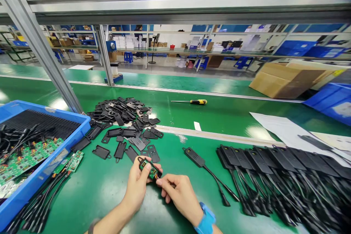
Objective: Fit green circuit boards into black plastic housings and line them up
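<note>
In front of me my left hand (137, 182) grips a black plastic case half with a green circuit board (147, 170) seated in it, thumb on top. A small display shows at the board's upper end, coloured wires at its lower end. There my right hand (179, 192), wearing a blue wristband, pinches the cable by those wires; its fingers hide most of it. Loose black case pieces (120, 113) lie heaped beyond my left hand. To the right rests one closed black device with cables (194, 156), beside a row of similar devices (263, 159).
On the left stands a blue bin (87, 122) of circuit boards and cables, more wired boards (74, 161) beside it. A yellow-black screwdriver (197, 102) lies behind. Papers (276, 128), a cardboard box (279, 78) and a blue crate (333, 98) occupy the right. A metal post (52, 44) rises left.
</note>
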Available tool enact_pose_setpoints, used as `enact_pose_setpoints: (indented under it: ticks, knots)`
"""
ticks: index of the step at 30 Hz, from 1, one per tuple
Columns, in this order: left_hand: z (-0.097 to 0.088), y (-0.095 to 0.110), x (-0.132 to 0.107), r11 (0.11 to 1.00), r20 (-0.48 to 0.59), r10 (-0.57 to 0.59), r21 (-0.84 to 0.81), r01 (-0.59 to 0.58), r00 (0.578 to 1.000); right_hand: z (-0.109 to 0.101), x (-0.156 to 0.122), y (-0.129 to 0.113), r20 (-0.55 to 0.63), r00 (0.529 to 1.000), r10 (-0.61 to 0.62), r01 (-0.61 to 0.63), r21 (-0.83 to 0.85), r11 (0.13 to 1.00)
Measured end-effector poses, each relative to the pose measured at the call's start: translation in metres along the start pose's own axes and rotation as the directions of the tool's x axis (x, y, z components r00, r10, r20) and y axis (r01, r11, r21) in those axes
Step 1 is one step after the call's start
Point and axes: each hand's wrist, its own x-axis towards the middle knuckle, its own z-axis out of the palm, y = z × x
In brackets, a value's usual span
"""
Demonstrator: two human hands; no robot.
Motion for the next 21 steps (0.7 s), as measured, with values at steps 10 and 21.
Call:
enact_pose_setpoints:
  ticks: [10, 21]
  knots:
    - [0.001, 0.007, 0.000, 0.994, -0.029, 0.030, 0.107, -0.027, 0.999, 0.003, 0.006, -0.002, 0.040, 0.999, 0.020, -0.019, -0.029, 0.999]
    - [-0.002, -0.004, 0.004, 0.854, 0.207, -0.076, 0.518, -0.043, 0.975, -0.021, 0.000, -0.011, 0.068, 0.738, -0.671, 0.566, -0.604, 0.561]
